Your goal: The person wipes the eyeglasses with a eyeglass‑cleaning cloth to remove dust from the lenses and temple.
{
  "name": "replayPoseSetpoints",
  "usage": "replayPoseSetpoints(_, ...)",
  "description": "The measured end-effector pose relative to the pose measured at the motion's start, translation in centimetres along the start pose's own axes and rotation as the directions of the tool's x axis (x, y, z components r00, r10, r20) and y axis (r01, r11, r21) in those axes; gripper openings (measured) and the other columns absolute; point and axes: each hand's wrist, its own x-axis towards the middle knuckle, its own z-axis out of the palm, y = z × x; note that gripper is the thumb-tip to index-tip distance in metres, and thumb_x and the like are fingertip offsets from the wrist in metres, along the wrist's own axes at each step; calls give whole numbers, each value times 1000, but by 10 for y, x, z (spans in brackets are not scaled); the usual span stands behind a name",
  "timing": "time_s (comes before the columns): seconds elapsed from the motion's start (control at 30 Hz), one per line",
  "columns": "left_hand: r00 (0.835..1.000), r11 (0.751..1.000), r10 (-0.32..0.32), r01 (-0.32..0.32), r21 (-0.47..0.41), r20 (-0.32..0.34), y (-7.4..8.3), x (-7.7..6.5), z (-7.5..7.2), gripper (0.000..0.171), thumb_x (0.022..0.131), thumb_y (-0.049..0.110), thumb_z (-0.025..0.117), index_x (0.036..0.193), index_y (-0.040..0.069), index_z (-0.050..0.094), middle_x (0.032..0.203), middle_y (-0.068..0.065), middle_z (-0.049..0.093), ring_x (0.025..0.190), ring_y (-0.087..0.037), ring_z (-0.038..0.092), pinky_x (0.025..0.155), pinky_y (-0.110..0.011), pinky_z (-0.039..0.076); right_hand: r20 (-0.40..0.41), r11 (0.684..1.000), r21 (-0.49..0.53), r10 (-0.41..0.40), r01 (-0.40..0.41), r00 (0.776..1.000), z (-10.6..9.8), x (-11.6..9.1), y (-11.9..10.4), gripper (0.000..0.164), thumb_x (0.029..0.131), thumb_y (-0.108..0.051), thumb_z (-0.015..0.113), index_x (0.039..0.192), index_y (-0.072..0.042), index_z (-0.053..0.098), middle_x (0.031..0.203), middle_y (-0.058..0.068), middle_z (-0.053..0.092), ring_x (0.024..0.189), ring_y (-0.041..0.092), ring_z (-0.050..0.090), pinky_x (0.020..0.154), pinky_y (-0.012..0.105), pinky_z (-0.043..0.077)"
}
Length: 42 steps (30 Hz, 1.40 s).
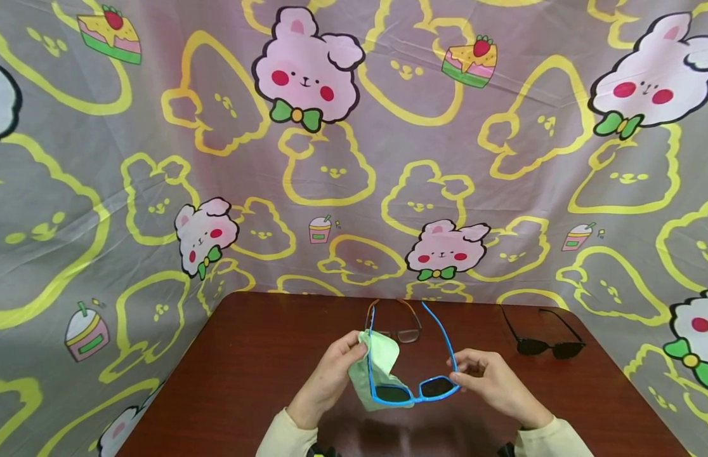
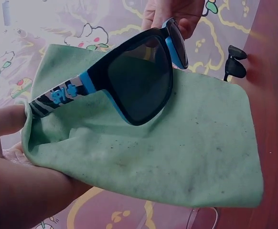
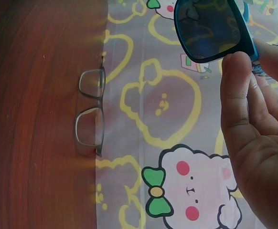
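Blue-framed sunglasses (image 1: 417,400) with dark lenses are held up above the table between both hands, temples unfolded. My left hand (image 1: 331,371) pinches a pale green cleaning cloth (image 1: 382,355) around one temple; in the left wrist view the cloth (image 2: 201,143) hangs behind the lens, and the temple (image 2: 62,95) shows a black-and-white pattern. My right hand (image 1: 493,384) pinches the other side of the frame near the hinge, with thumb and fingers on it. In the right wrist view that hand (image 3: 263,129) grips the corner beside a dark lens (image 3: 208,28).
Clear-lensed eyeglasses (image 1: 408,335) lie farther back on the dark red-brown table (image 1: 228,381). Black sunglasses (image 1: 550,348) lie at the back right with temples unfolded. A cartoon-printed cloth curtain (image 1: 331,165) rises behind the table and along its sides.
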Motion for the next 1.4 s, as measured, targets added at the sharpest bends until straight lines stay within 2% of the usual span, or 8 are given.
replayPoseSetpoints(0.23,1000,1000,-2,2,-6,-2,3,1,0,14,100,11,43,103,10,56,90,3,62,81,-8,58,73,-23,47,10,1000,-2,2,-2,1000,0,-1,-3,17,87,-10,67,101,-1,65,75,7,66,63,18,62,58,31,52)
replayPoseSetpoints(0.47,1000,1000,10,-10,-17,-12,8,4,2,14,99,13,43,102,11,57,89,3,63,80,-8,60,72,-23,48,2,999,-25,22,-22,1000,1,-2,-2,16,86,-14,68,99,-6,66,76,1,66,65,17,63,57,30,52)
replayPoseSetpoints(0.53,1000,1000,8,-9,-14,-13,9,5,2,15,100,12,43,102,11,58,89,3,63,80,-8,60,72,-23,48,-6,1000,-27,-3,3,1000,1,-2,0,15,86,-14,69,99,-6,66,76,0,66,64,18,63,57,29,52)
replayPoseSetpoints(0.67,1000,1000,3,-3,-20,-19,11,7,4,15,99,12,42,102,11,58,88,3,64,78,-8,60,71,-23,48,-33,992,-74,-102,99,994,4,-3,3,14,84,-8,69,98,-7,66,76,-2,66,62,16,63,54,28,51)
replayPoseSetpoints(0.87,999,999,-15,12,-44,-50,11,10,5,15,100,13,43,101,11,58,84,3,64,74,-7,61,69,-23,49,-83,957,-178,-247,230,965,9,-2,-2,21,77,6,71,95,-4,66,75,-2,66,64,9,62,53,26,50)
replayPoseSetpoints(1.07,998,997,-39,35,-70,-53,10,12,7,16,100,14,43,102,11,58,85,3,65,74,-8,61,71,-24,49,-84,918,-202,-363,341,928,9,-5,-23,26,72,15,71,93,2,65,76,5,66,68,13,64,56,25,52)
replayPoseSetpoints(1.23,997,995,-47,41,-87,-64,8,15,9,15,99,14,44,103,9,57,84,2,64,74,-8,62,71,-23,49,-88,912,-189,-385,364,919,7,-7,-24,26,72,16,70,94,4,64,76,7,66,67,14,64,55,25,52)
replayPoseSetpoints(1.4,994,999,-20,15,-53,-103,8,17,11,13,98,13,47,104,5,55,81,2,62,71,-7,61,67,-22,49,-84,921,-177,-366,347,927,5,-10,-21,25,73,15,70,94,3,64,77,5,66,68,12,65,56,24,52)
